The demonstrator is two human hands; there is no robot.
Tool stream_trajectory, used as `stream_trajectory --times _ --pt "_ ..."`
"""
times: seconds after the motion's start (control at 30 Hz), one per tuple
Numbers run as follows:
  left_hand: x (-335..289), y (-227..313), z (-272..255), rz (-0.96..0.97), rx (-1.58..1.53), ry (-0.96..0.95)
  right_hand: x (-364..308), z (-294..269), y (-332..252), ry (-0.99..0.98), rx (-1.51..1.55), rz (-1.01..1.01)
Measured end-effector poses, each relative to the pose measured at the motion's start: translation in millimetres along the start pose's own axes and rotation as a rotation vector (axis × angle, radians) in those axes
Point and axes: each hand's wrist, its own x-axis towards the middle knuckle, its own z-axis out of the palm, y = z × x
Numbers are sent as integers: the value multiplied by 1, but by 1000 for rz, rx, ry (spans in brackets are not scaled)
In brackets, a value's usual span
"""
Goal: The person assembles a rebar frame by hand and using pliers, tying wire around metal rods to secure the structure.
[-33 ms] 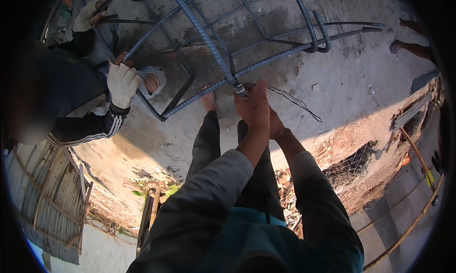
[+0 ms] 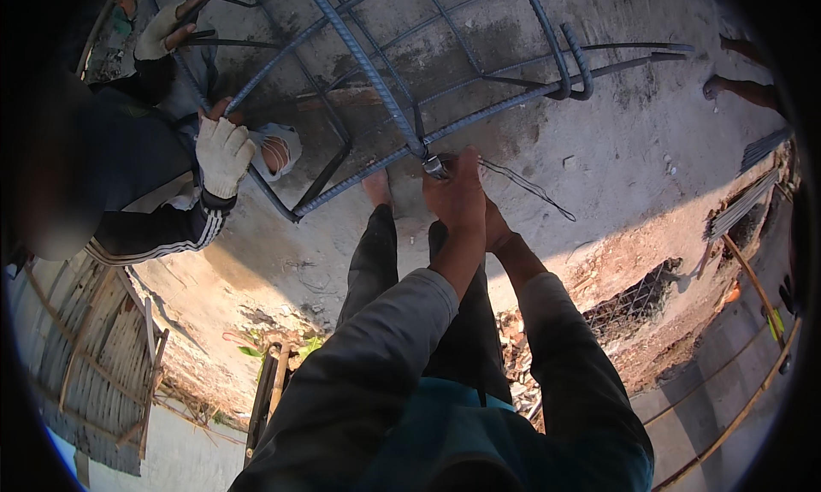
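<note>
My left hand [image 2: 455,192] is closed beside a joint of the rebar cage [image 2: 363,60], its thumb toward the bars. A bundle of thin tie wire [image 2: 532,188] sticks out past the thumb to the right, its looped end hanging free. At the joint, the metal jaws of what look like pincers [image 2: 435,167] show just under the bar, next to my left fingers; their handles are hidden. Behind the left hand sits my right hand [image 2: 496,227], mostly covered, its fingers out of sight.
At left, a co-worker's gloved hand [image 2: 224,157] grips the cage's corner, and another gloved hand [image 2: 162,32] is farther back. Another person's limbs [image 2: 744,91] show at far right. Rubble and wire mesh [image 2: 629,304] lie at right, corrugated sheeting [image 2: 90,346] at lower left.
The free end of the tie wire has shifted slightly left. Both my hands stay at the rebar joint, and the pincers' jaws have barely moved.
</note>
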Motion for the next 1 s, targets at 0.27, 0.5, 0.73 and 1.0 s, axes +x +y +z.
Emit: stream_trajectory --times 0.27,0.5,0.73,1.0 --pt "11 23 -50 -360 -161 -509 -53 -12 -79 76 14 197" --pt "32 14 -82 -672 -533 -949 -48 -37 -133 -333 1103 680" --pt "-8 9 -53 -156 0 -323 -48 -8 -99 44 -9 414" --pt "3 -4 -7 213 94 124 -5 13 1 45 83 135"
